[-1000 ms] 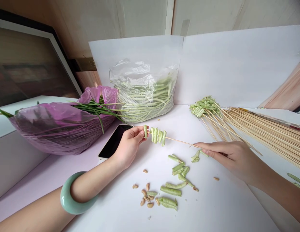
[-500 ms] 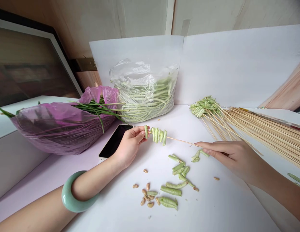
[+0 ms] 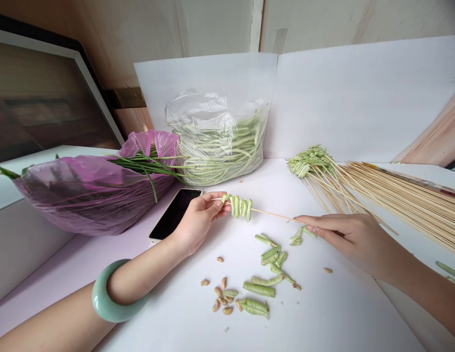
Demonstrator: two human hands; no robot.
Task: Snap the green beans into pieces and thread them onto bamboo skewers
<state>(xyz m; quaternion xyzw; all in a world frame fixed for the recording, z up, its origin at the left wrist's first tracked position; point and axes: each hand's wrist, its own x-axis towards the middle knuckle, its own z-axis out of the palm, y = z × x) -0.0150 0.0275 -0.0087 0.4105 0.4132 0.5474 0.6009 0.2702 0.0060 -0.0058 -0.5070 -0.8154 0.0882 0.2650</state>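
Note:
My left hand (image 3: pixel 198 220) pinches a green bean piece (image 3: pixel 224 198) onto the tip of a bamboo skewer (image 3: pixel 271 213), right beside several bean pieces (image 3: pixel 241 207) threaded on it. My right hand (image 3: pixel 348 237) grips the skewer's other end with closed fingers, holding it level above the white table (image 3: pixel 322 313). Loose cut bean pieces (image 3: pixel 266 281) and brown beans (image 3: pixel 222 296) lie on the table below the skewer. A jade bangle (image 3: pixel 110 300) circles my left wrist.
A clear bag of long beans (image 3: pixel 220 142) stands at the back. A purple bag of greens (image 3: pixel 91 188) lies at the left, with a black phone (image 3: pixel 174 214) beside it. Finished bean skewers (image 3: pixel 311 164) and a heap of bare skewers (image 3: pixel 406 200) fill the right.
The bean piece in my left fingers has slid along the skewer against the others; the skewer's tip now shows past my fingers. My right hand has barely moved.

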